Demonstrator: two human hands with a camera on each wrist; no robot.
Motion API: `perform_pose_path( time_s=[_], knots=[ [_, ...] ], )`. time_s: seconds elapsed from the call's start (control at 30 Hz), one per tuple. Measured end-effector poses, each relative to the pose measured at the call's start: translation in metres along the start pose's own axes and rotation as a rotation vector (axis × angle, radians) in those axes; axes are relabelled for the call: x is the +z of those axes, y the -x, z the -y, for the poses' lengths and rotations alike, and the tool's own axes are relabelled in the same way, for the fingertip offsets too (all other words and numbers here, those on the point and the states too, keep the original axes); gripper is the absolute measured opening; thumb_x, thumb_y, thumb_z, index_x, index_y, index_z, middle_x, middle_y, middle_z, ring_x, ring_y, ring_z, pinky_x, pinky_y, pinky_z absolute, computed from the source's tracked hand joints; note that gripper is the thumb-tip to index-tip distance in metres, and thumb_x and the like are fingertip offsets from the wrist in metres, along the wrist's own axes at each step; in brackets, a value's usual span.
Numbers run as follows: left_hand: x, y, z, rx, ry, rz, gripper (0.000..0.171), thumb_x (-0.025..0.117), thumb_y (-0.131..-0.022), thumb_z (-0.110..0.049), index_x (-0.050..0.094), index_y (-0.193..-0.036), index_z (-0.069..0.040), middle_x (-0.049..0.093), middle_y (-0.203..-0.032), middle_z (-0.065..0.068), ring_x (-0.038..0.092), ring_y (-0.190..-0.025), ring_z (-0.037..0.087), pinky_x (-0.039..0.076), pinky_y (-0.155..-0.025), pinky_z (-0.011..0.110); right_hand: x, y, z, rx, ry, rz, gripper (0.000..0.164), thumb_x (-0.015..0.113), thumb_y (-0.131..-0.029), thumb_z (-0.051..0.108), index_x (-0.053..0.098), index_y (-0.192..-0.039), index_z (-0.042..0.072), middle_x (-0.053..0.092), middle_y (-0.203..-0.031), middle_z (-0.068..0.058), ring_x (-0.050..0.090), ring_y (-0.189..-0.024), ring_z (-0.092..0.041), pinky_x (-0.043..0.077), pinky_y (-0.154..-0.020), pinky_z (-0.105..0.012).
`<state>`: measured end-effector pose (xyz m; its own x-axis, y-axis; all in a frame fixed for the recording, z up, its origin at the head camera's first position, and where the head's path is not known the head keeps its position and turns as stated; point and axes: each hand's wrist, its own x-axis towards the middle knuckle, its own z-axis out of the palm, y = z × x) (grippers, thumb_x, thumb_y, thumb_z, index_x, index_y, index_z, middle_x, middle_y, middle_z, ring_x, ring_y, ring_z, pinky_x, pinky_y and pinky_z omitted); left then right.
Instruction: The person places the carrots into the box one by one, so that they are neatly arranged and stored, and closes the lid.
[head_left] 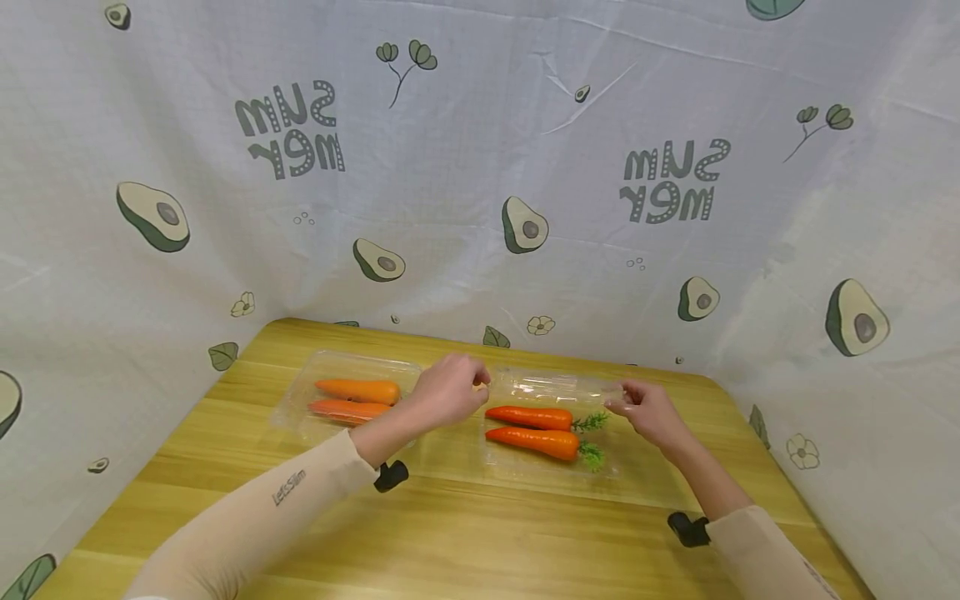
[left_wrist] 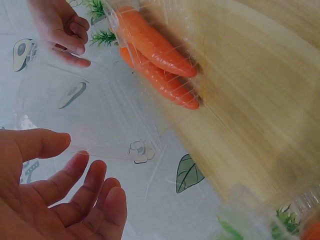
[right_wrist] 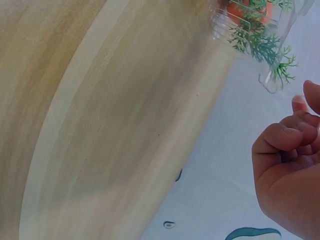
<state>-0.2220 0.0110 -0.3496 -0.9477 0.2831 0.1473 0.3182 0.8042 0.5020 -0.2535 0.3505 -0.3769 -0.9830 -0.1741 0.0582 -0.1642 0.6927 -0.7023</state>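
Two orange carrots with green tops, the upper carrot [head_left: 528,416] and the lower carrot [head_left: 534,441], lie side by side in a clear plastic container [head_left: 517,467] on the table. Its hinged lid [head_left: 551,387] is raised behind them. At the lid's left corner, my left hand [head_left: 452,390] pinches the edge lightly between thumb and index finger. My right hand [head_left: 651,410] pinches the right corner, its other fingers curled. The left wrist view shows the lid [left_wrist: 107,107] standing between both hands. In the right wrist view, the right hand [right_wrist: 287,155] is beside the green tops [right_wrist: 260,42].
On the left, beyond my left forearm, another clear container [head_left: 318,362] holds carrots [head_left: 358,390], partly covered by the arm. The wooden table [head_left: 480,533] ends at a patterned cloth [head_left: 450,167] hanging behind and at both sides.
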Motion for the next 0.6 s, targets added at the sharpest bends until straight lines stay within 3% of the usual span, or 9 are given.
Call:
perform_pose_path(
  time_s=[0.13,0.33,0.6],
  knots=[
    [0.003,0.006,0.000,0.007,-0.044,0.012,0.022,0.065,-0.094,-0.022,0.076,-0.112,-0.016,0.070,-0.111,-0.001,0.062,-0.103,0.018,0.053,-0.080,0.036,0.000,0.003,-0.003,-0.026,-0.022,0.029,0.043,0.062,-0.098,0.006,0.053,-0.137,-0.012,0.042,-0.076,-0.002,0.030,-0.055,-0.010,0.033,-0.052,-0.027],
    [0.006,0.014,-0.002,0.028,-0.050,0.059,0.022,0.066,-0.096,-0.021,0.074,-0.115,-0.014,0.068,-0.108,0.000,0.061,-0.100,0.018,0.053,-0.079,0.034,-0.002,0.008,-0.007,-0.026,-0.052,0.063,0.043,0.061,-0.100,0.011,0.052,-0.137,-0.009,0.043,-0.075,-0.003,0.032,-0.054,-0.010,0.034,-0.051,-0.028],
    [0.010,0.019,0.001,0.034,-0.033,0.068,0.023,0.063,-0.098,-0.021,0.073,-0.117,-0.012,0.069,-0.110,0.002,0.062,-0.103,0.019,0.054,-0.081,0.036,-0.001,0.012,-0.007,-0.008,-0.031,0.079,0.043,0.061,-0.100,0.010,0.053,-0.140,-0.004,0.044,-0.074,-0.003,0.033,-0.054,-0.012,0.035,-0.051,-0.029]
  ],
)
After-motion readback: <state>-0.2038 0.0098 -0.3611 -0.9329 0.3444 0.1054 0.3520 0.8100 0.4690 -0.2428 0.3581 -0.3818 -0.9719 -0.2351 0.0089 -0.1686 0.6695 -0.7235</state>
